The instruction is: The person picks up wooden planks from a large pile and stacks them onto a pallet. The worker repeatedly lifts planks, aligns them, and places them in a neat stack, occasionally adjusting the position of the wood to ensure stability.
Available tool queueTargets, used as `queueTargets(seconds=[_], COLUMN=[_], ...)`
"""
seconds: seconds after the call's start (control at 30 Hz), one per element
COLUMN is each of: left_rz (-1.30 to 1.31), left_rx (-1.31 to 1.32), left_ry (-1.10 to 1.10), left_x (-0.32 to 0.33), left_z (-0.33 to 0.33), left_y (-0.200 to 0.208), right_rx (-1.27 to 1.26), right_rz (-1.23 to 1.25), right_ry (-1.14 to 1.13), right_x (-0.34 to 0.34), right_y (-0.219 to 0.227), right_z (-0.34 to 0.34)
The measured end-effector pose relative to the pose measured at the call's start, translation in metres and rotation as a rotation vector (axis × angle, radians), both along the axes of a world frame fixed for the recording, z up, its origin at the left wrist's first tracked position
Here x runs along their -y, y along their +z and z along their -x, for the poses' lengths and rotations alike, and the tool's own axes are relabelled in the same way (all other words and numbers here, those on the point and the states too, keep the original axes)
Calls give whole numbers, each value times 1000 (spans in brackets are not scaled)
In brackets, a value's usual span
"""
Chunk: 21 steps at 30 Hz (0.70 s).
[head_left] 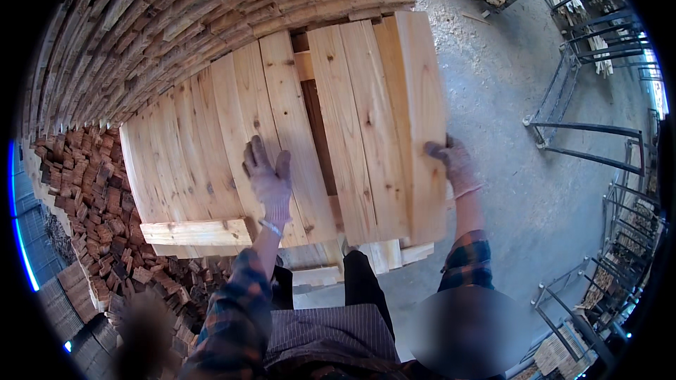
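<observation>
Pale wooden boards (pixel 239 102) lie side by side, lengthwise away from me, on a waist-high stack. My left hand (pixel 269 181), in a light knitted glove, rests over the boards left of the middle with its fingers stretched and thumb apart; it holds nothing. My right hand (pixel 456 162), also gloved, grips the right edge of the outermost board (pixel 424 127), with the thumb near its upper face and the other fingers partly hidden. That board overlaps its neighbour (pixel 380 127) and is slightly blurred. A dark gap (pixel 317 134) runs between two boards near the middle.
Behind the boards rises a tall stack of rough planks (pixel 211 7). Short brown offcuts (pixel 105 197) are heaped at left. A short crosswise plank (pixel 193 232) lies at the near left. Black metal racks (pixel 591 144) stand along the right, past the grey floor (pixel 507 218).
</observation>
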<state>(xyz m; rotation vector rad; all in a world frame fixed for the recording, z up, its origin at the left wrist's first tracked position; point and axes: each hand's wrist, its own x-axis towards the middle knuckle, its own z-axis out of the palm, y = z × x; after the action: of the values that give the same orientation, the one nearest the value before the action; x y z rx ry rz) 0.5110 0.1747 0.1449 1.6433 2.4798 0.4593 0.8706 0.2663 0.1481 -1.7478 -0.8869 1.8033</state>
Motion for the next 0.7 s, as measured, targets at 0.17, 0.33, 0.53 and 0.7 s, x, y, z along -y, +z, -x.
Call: queueTargets(seconds=[0.17,0.33,0.53,0.7], left_rz=[192,93,114,157], left_rx=[-270,-258,-246,-312], left_ry=[10,-17,-32,-35], left_x=[-2,1,4,-3], left_z=[-2,-2,-7,-11], left_y=[-39,-36,-32,-33], right_rx=[172,719,983,925], right_rz=[-73,-209,-33,-396], right_ry=[90,321,394,130], right_x=[0,-5,-14,-18], right_y=[4,23,63,35], right_z=[42,66,107,18])
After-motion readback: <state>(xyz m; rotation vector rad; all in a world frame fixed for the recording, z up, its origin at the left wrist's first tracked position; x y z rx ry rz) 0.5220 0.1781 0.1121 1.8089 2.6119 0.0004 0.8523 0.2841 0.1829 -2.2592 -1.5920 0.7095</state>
